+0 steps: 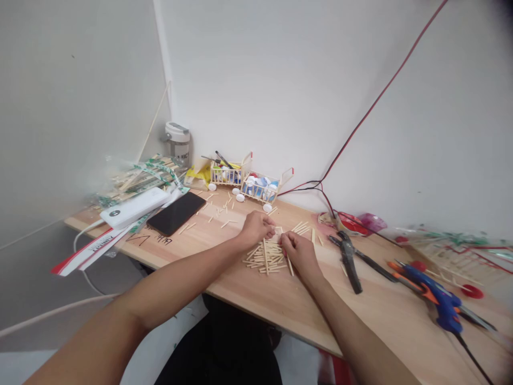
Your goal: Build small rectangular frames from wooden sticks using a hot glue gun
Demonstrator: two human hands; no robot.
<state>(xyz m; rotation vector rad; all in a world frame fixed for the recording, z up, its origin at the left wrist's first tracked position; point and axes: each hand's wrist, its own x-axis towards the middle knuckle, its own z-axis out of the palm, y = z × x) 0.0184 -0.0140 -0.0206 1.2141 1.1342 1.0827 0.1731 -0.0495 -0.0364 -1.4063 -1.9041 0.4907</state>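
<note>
My left hand (258,225) is closed in a pinch above the far edge of a heap of short wooden sticks (264,259). Just to its right, my right hand (300,251) also has its fingers drawn together, low over the heap's right side. Between the two sets of fingertips shows something small and pale, too small to name. One wooden stick (290,266) reaches out from under my right fingers; whether it is gripped or lies on the table cannot be seen. More loose sticks (300,228) lie beyond my right hand.
Two small wooden-stick carts (259,188) with white wheels stand at the wall, filled with small items. Left are a black phone (177,213), a white power bank (134,207) and bagged sticks (140,176). Right lie black-handled pliers (349,262) and a blue glue gun (436,297).
</note>
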